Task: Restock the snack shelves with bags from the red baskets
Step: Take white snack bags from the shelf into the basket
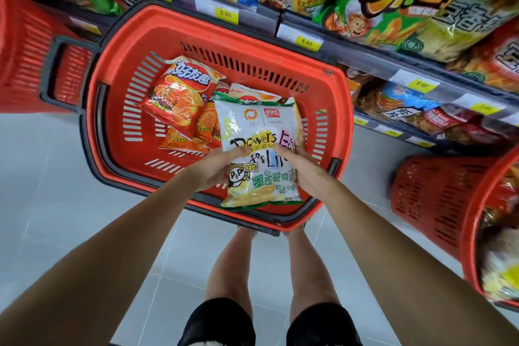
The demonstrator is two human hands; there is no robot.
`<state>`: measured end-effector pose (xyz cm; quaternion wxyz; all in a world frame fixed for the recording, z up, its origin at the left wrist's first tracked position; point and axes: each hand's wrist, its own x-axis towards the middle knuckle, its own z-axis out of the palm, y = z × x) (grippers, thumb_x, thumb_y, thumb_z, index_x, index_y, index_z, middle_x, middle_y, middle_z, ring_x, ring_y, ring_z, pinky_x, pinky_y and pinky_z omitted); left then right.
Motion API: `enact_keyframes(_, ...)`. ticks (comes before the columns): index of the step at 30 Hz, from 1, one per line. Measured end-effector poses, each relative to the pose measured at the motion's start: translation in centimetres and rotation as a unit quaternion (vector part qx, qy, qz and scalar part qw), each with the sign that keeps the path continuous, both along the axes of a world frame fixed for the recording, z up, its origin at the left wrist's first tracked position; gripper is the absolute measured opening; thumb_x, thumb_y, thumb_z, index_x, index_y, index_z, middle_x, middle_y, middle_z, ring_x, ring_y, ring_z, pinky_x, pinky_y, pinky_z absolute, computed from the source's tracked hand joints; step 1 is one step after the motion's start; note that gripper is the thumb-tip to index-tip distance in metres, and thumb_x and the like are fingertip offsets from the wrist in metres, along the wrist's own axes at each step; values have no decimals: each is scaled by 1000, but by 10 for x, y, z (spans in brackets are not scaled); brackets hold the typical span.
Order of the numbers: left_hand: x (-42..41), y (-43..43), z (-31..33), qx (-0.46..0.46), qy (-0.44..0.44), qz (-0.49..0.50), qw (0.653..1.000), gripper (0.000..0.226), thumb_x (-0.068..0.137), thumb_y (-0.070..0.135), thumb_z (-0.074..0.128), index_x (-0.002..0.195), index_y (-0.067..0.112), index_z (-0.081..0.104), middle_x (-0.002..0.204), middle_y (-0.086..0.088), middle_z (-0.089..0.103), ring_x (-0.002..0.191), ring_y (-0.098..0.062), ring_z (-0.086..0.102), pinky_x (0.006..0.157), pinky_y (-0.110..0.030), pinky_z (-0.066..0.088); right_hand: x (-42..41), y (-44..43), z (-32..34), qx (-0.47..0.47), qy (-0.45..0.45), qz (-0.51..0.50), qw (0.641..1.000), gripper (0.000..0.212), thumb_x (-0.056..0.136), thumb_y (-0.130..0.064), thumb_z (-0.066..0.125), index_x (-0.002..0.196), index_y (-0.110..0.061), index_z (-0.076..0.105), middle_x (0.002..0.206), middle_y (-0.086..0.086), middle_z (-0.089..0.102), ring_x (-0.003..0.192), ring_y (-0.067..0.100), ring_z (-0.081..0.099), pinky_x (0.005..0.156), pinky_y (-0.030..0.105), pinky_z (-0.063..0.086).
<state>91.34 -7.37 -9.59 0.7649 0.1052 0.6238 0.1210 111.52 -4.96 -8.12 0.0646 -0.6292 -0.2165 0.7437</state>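
A red basket [118, 70] stands on the floor below me, against the snack shelves [365, 62]. Over it I hold a white and yellow snack bag [252, 126] with green print. My left hand [213, 170] grips its left edge and my right hand [302, 170] grips its right edge. An orange chip bag [179, 93] and smaller orange bags [207, 126] lie inside the basket. Another white bag [252, 93] peeks out behind the held one.
A second red basket [438, 202] with bags stands at the right, a third [25, 59] at the left. Shelves above carry green, blue and yellow chip bags [393, 3] with yellow price tags [307, 43]. Grey tiled floor [56, 177] lies around my legs.
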Motion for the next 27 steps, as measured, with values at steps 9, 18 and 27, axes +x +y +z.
enact_keyframes(9, 15, 0, -9, 142, 165, -65, 974, 61, 79, 47, 72, 126, 21, 43, 113, 10, 60, 103, -12, 58, 65, -16, 45, -18, 6, -10, 67, -73, 19, 995, 70, 93, -45, 56, 151, -24, 24, 155, -6, 27, 142, 18, 28, 108, 33, 29)
enact_keyframes(18, -23, 1, -43, 128, 283, 41, 950, 72, 77, 42, 76, 133, 17, 39, 127, 0, 57, 116, -21, 54, 94, -33, 42, -19, 13, -79, 98, -223, 7, 970, 47, 93, -36, 57, 131, -8, 49, 125, -2, 56, 113, 16, 52, 95, 23, 37)
enact_keyframes(27, -26, 7, -103, 124, 304, 73, 942, 73, 81, 33, 74, 138, 12, 33, 131, 4, 48, 121, -16, 45, 96, -27, 35, -1, 31, -166, 135, -304, 119, 935, 76, 87, -35, 66, 149, -17, 26, 143, 10, 47, 129, 31, 46, 105, 36, 40)
